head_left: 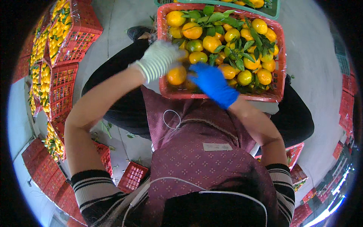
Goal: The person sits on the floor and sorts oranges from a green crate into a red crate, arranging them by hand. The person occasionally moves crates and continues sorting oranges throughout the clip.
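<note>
A red plastic crate [279,85], with clear film over parts of its rim, stands before me, filled with mandarins [212,44] and green leaves [218,17]. Some of the fruit is orange, some still greenish. Over the crate's left side is my left hand [161,58], in a pale glove with green stripes; motion blurs its fingers beside a mandarin. My right hand [214,83] wears a blue glove and reaches over the near edge, fingertips low among the fruit. Whether either hand grips a mandarin is hidden by blur and by the gloves.
A green crate [273,12] with more fruit touches the far side. Stacked red crates [80,37] of mandarins rise at the left. My bent knees flank the crate. A small red basket [132,176] and loose leaves [106,129] lie on the grey floor. A white cable [175,178] crosses my apron.
</note>
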Available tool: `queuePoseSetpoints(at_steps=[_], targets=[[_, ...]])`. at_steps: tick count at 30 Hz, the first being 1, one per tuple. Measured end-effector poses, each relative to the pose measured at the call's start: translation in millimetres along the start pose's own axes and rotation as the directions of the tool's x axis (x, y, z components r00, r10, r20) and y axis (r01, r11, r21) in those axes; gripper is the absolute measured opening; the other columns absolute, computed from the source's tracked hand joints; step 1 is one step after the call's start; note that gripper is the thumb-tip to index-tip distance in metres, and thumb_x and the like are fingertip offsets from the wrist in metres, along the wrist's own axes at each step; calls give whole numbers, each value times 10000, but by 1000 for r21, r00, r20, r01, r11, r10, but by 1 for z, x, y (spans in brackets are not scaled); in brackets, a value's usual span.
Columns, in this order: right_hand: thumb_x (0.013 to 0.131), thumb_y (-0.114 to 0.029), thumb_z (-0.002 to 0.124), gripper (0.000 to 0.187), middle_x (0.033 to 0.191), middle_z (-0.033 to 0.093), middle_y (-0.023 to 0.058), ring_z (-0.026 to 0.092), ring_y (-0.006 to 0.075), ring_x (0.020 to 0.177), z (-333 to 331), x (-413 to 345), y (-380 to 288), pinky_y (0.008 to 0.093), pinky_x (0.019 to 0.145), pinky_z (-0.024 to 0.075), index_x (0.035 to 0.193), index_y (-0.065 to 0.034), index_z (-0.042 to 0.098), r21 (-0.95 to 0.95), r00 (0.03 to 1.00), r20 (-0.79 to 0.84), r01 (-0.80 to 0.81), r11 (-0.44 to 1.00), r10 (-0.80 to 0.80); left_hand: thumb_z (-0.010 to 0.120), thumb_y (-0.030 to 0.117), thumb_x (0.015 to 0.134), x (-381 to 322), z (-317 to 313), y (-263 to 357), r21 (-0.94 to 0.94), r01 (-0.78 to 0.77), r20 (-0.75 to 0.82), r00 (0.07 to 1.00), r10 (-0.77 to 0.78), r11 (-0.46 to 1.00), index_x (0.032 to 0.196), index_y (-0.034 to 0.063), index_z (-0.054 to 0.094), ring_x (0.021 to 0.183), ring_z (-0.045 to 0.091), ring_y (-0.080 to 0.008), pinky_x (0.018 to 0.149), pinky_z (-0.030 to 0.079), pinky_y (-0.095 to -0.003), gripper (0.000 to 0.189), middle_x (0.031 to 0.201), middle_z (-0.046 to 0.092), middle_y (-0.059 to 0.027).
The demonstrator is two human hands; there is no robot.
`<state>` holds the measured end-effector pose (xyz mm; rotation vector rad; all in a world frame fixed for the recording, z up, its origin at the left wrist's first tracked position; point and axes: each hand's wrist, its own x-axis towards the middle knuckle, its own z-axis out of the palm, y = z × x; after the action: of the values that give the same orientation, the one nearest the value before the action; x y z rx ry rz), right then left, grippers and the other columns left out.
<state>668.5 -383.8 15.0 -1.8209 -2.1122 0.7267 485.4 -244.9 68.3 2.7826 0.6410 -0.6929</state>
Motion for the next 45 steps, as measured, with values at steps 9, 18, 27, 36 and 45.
queuePoseSetpoints(at_steps=[9,18,27,36,45], targets=[[848,-317,768,411,1158,679,144,670,392,1041,55,-16,39,500,837,547,1203,-151,644,126,998,38,-51,991,46,820,320,797,-19,39,21,-456,-86,29,993,111,886,1339,83,625,1165,608,-415,986,495,-534,623,1303,589,-217],[838,-307,776,487,1291,620,184,628,416,1142,59,-30,53,500,924,531,1265,-147,607,225,993,108,-64,972,41,669,240,869,25,66,33,-13,-99,163,982,100,995,1142,31,707,1030,685,-420,885,544,-519,346,1147,713,-231],[915,-157,719,380,1267,683,166,649,378,1157,-64,-39,79,451,991,525,1288,-87,687,325,987,-56,158,932,-148,784,207,846,33,18,20,-323,-156,191,955,226,933,1084,76,756,1045,686,-376,904,558,-472,273,1101,689,-201],[846,-94,798,550,1241,718,169,691,321,1103,-129,-59,210,390,999,534,1369,-32,639,237,821,-469,-239,942,326,601,171,985,254,-84,92,-379,-330,-670,742,-11,865,1467,89,510,1280,567,-386,1086,467,-466,498,1469,539,-169],[1021,37,530,450,1428,599,130,590,242,1295,-218,-423,113,401,1101,487,1468,-7,523,924,219,-287,-195,330,933,849,285,793,308,-103,115,-22,-36,-532,847,19,999,1495,189,516,1177,629,-394,1021,533,-501,782,1484,514,-151]])
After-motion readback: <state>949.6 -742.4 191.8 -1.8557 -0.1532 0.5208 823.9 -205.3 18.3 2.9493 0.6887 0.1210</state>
